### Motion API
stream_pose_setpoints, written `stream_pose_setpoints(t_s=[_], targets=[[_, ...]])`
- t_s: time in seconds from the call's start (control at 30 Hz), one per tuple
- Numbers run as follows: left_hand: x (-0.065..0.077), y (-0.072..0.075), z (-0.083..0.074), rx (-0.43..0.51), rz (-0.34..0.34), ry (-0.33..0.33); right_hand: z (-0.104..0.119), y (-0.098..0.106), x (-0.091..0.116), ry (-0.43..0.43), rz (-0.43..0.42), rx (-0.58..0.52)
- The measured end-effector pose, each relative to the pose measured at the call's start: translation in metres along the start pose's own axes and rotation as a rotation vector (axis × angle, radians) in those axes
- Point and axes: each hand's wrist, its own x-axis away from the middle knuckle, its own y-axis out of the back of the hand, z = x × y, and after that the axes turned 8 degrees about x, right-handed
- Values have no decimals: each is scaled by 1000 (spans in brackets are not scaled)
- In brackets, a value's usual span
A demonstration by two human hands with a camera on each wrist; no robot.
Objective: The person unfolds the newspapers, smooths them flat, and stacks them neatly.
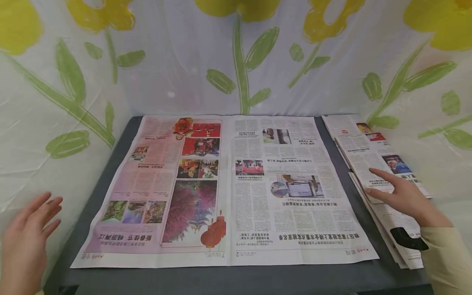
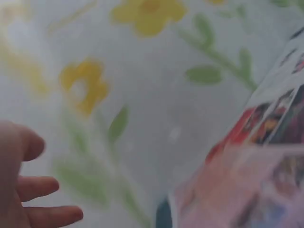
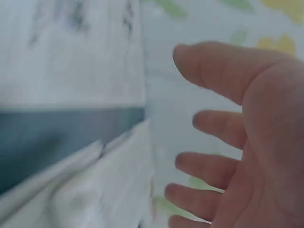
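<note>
An unfolded newspaper (image 1: 232, 188) lies spread across the dark table, its left page tinted pink and its right page white with black print. To its left my left hand (image 1: 31, 233) is raised beside the patterned cloth, fingers extended and holding nothing. My right hand (image 1: 405, 200) overlaps a stack of folded newspapers (image 1: 363, 157) at the table's right side in the head view. In the right wrist view its thumb and fingers (image 3: 213, 128) are spread apart with nothing between them.
White cloth (image 1: 177, 65) with yellow flowers and green leaves hangs at the back and both sides. The grey table (image 1: 236, 280) shows along its front edge and as a strip between the spread newspaper and the stack. A black band (image 1: 407, 239) sits at my right wrist.
</note>
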Motion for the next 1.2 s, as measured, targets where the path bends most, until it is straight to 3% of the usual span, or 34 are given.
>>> stream_pose_setpoints(t_s=[0.07,0.17,0.27,0.37,0.47,0.57,0.67,0.8,1.03,1.2], targets=[[-8,-31,-19,-292,57,-137,19,8,-12,33,-26,-14],[-19,-88,-40,-660,269,-398,60,12,-36,134,-60,-41],[-29,-152,-46,-819,527,-556,107,7,-62,244,-36,-51],[-34,-215,-35,-930,710,-579,152,-9,-87,304,40,-39],[-31,-268,-6,-1032,773,-535,191,-34,-107,335,102,-10],[-24,-305,31,-1106,811,-500,220,-66,-122,362,94,29],[-18,-324,60,-1125,844,-454,239,-93,-132,367,42,61],[-13,-330,83,-1101,822,-433,246,-120,-137,325,-7,77],[-16,-321,100,-1054,750,-453,239,-133,-136,267,-4,55],[-36,-294,99,-1043,669,-413,220,-126,-133,248,35,35]])
